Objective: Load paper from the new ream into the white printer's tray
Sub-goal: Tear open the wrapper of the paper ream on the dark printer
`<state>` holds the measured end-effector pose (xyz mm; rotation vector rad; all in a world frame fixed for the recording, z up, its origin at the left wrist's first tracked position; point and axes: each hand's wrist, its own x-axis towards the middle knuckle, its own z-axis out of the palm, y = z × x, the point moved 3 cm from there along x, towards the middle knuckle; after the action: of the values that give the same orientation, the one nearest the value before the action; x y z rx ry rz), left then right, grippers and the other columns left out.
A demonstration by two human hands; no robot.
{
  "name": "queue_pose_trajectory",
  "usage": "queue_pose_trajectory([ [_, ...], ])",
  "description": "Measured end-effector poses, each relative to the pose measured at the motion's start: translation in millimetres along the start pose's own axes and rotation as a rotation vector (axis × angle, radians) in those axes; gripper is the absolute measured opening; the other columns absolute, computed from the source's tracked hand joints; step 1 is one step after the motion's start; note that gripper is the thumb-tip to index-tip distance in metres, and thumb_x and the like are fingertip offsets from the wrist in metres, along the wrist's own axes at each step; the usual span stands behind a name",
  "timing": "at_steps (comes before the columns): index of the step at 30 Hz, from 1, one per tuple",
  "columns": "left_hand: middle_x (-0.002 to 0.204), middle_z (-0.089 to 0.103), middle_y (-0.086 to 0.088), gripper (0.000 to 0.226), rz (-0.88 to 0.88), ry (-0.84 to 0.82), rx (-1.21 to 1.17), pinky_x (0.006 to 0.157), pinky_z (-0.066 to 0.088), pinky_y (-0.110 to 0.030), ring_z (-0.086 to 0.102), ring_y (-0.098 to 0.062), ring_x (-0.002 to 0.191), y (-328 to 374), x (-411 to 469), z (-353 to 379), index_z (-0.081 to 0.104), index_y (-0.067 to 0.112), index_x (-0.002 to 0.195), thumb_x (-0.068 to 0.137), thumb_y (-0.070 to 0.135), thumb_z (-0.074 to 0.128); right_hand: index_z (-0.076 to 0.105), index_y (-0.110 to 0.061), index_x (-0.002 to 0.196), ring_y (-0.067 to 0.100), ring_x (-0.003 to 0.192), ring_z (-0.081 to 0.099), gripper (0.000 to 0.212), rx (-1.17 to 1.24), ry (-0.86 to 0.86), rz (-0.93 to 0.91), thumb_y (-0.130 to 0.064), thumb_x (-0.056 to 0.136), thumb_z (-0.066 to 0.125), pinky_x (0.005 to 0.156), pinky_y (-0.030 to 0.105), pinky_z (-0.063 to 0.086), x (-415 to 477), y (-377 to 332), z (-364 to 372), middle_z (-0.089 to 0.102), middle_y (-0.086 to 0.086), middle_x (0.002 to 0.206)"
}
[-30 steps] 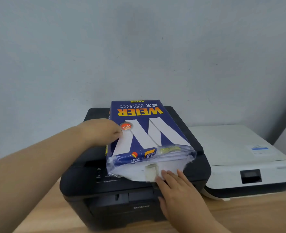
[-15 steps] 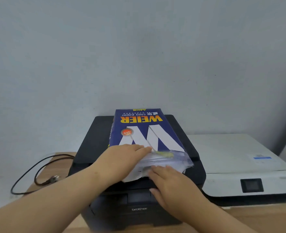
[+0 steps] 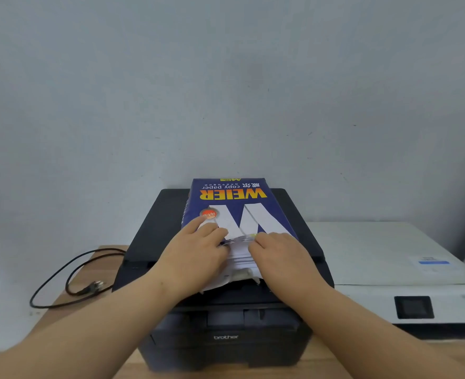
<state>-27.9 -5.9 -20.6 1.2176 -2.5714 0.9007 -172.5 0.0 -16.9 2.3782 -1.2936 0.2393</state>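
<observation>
Both hands now closed on wrapper's near end, right moved up from sheets
Left hand (image 3: 198, 253) and right hand (image 3: 280, 255) grip ream (image 3: 234, 206) wrapper atop black printer (image 3: 157, 228); unwrapping step; next, pull sheets free for white printer (image 3: 376, 255)

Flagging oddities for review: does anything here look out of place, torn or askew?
The ream lies on the black printer, not by the white printer it is meant for. Its near end is torn open, wrapper ragged, under the left hand and right hand. A loose cable lies left.
</observation>
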Motion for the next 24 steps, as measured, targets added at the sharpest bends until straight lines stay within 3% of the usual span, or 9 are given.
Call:
queue_pose_trajectory([
  [2,0.077,0.069,0.006,0.015,-0.045,-0.054,0.011,0.082,0.054,-0.032,0.066,-0.018,0.074,-1.9,2.0,1.2,0.072,0.025,0.071,0.057,0.021,0.077,0.054,-0.017,0.044,0.017,0.042,0.05,0.034,-0.042,0.037,0.013,-0.006,0.027,0.081,0.044,0.023,0.025,1.9,2.8,3.3,0.052,-0.002,0.046],
  [5,0.065,0.066,0.01,0.018,-0.099,-0.129,0.018,0.081,0.054,-0.029,0.064,-0.014,0.064,-6.0,5.0,2.9,0.07,0.027,0.062,0.048,0.023,0.081,0.058,-0.02,0.042,0.016,0.047,0.05,0.03,-0.071,0.023,-0.007,-0.015,0.034,0.087,0.044,0.023,0.036,3.0,5.7,12.4,0.051,-0.004,0.048],
  [8,0.054,0.061,0.011,0.018,-0.131,-0.177,0.026,0.08,0.054,-0.029,0.062,-0.013,0.054,-6.5,6.7,-0.5,0.069,0.03,0.057,0.047,0.029,0.084,0.061,-0.021,0.043,0.016,0.049,0.051,0.029,-0.089,0.027,-0.01,-0.022,0.038,0.089,0.046,0.023,0.036,6.1,9.7,18.7,0.052,-0.006,0.049],
  [11,0.067,0.066,0.007,0.005,-0.147,-0.269,0.002,0.091,0.048,-0.032,0.066,-0.015,0.062,-9.0,7.7,4.5,0.071,0.03,0.073,0.069,0.028,0.071,0.062,-0.022,0.045,0.016,0.051,0.052,0.027,-0.07,0.055,-0.003,-0.024,0.04,0.088,0.047,0.022,0.036,7.8,13.0,22.7,0.054,-0.007,0.051],
  [14,0.065,0.064,0.008,0.02,-0.159,-0.297,0.05,0.084,0.051,-0.028,0.064,-0.011,0.055,-12.3,7.5,9.9,0.069,0.032,0.073,0.057,0.024,0.079,0.063,-0.022,0.047,0.015,0.051,0.052,0.024,-0.061,0.073,-0.012,-0.026,0.046,0.087,0.047,0.022,0.038,8.4,14.0,25.4,0.056,-0.007,0.051],
  [17,0.1,0.065,-0.002,0.031,-0.127,-0.343,0.063,0.093,0.043,-0.032,0.065,-0.025,0.088,-8.5,6.7,14.5,0.06,0.019,0.108,0.079,0.007,0.058,0.061,-0.021,0.048,0.015,0.05,0.052,0.026,-0.071,0.115,-0.015,-0.017,0.042,0.086,0.047,0.022,0.037,7.9,13.6,22.0,0.055,-0.006,0.05],
  [20,0.11,0.055,-0.007,0.038,-0.156,-0.367,0.056,0.058,0.037,-0.031,0.06,-0.031,0.092,-7.0,10.6,10.1,0.049,0.013,0.119,0.084,-0.002,0.046,0.062,-0.018,0.054,0.017,0.051,0.053,0.025,-0.084,0.163,-0.048,-0.007,0.04,0.08,0.046,0.025,0.042,4.6,12.3,20.8,0.058,-0.003,0.053],
  [24,0.111,0.051,-0.007,0.04,-0.198,-0.389,-0.014,0.057,0.036,-0.035,0.059,-0.03,0.093,-5.7,9.1,9.5,0.045,0.013,0.121,0.084,-0.004,0.046,0.065,-0.016,0.057,0.017,0.05,0.054,0.024,-0.081,0.197,-0.077,-0.007,0.041,0.08,0.046,0.025,0.044,2.2,10.8,19.9,0.062,0.0,0.054],
])
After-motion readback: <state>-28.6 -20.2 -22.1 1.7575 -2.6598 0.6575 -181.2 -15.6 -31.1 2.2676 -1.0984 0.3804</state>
